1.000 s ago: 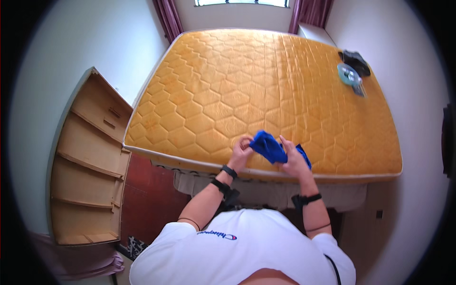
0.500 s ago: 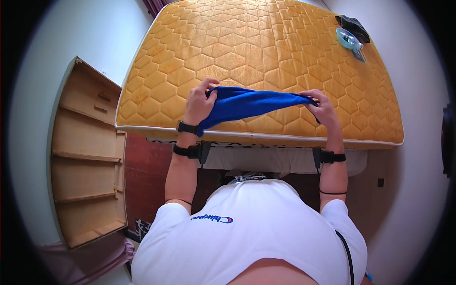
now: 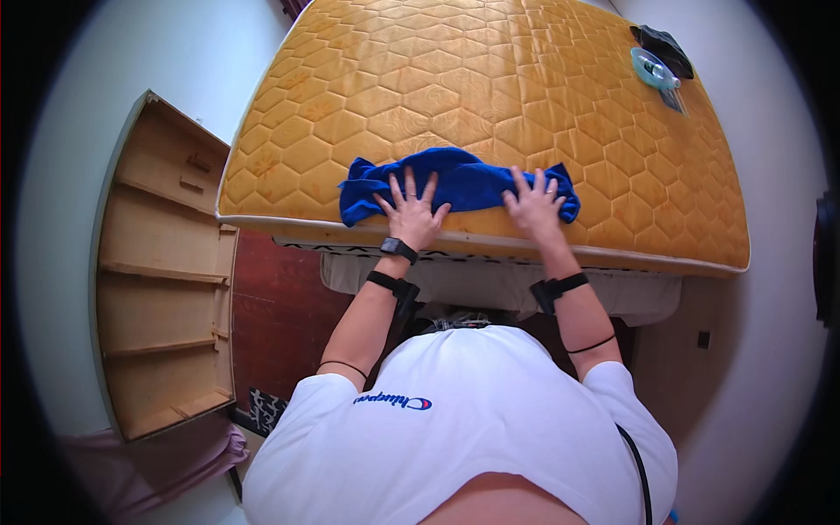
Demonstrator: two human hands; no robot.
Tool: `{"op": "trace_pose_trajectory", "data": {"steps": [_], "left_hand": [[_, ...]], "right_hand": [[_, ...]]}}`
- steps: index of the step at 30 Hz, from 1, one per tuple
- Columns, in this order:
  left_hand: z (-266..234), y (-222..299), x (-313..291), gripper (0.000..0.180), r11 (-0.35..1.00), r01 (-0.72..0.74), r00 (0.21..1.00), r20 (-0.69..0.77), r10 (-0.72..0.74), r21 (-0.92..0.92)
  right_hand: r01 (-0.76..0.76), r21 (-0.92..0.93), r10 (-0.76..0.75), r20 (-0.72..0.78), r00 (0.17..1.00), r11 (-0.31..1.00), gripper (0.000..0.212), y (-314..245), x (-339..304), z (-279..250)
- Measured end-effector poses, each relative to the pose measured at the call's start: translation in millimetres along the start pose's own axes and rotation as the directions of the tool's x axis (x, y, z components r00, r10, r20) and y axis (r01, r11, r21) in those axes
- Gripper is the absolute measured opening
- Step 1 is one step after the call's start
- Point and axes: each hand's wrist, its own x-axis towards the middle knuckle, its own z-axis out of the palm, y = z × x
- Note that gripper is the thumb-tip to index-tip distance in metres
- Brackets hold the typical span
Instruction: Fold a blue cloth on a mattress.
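A blue cloth [image 3: 464, 181] lies crumpled near the front edge of the yellow quilted mattress [image 3: 420, 101]. My left hand [image 3: 413, 210] rests flat on the cloth's left part, fingers spread. Toward its right end, my right hand [image 3: 534, 206] presses down with the fingers apart. Neither hand grips the fabric. Wrinkles run across the cloth, and its right end sticks out past my right hand. A black watch sits on my left wrist, and both forearms wear black straps with small devices.
At the mattress's far right lie a light-blue bowl [image 3: 649, 70] with a clear bottle in it and a black bag [image 3: 663, 51]. A wooden shelf frame [image 3: 162, 271] leans by the left wall. Purple fabric [image 3: 149, 477] lies below it. White fabric [image 3: 490, 284] hangs under the mattress edge.
The blue cloth, held stretched between both hands before, now lies on the mattress. My hands have let go of its ends, moved closer together and flattened onto it.
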Motion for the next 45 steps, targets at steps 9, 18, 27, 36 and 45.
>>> {"op": "trace_pose_trajectory", "data": {"steps": [9, 18, 27, 36, 45], "left_hand": [[-58, -1, 5, 0.057, 0.964, -0.195, 0.966, 0.133, 0.220, -0.179], [-66, -97, 31, 0.038, 0.997, -0.073, 0.996, 0.044, 0.073, -0.010], [-115, -102, 110, 0.014, 0.962, -0.176, 0.975, -0.170, 0.142, -0.207], [-223, -76, 193, 0.019, 0.924, -0.235, 0.923, -0.367, 0.114, -0.303], [-204, -86, 221, 0.016, 0.964, -0.265, 0.831, -0.508, 0.229, 0.001]], "right_hand": [[0.371, 0.159, -0.374, -0.017, 0.927, 0.915, 0.075, -41, -9, -14], [0.162, 0.658, -0.439, 0.280, 0.854, 0.736, 0.032, 34, 19, -83], [0.383, 0.765, -0.611, 0.017, 0.791, 0.518, 0.021, 82, 66, -98], [0.260, 0.349, -0.402, 0.435, 0.806, 0.900, 0.018, 82, 83, -215], [0.292, 0.270, -0.202, -0.314, 0.928, 0.917, 0.026, 115, 122, -202]]}}
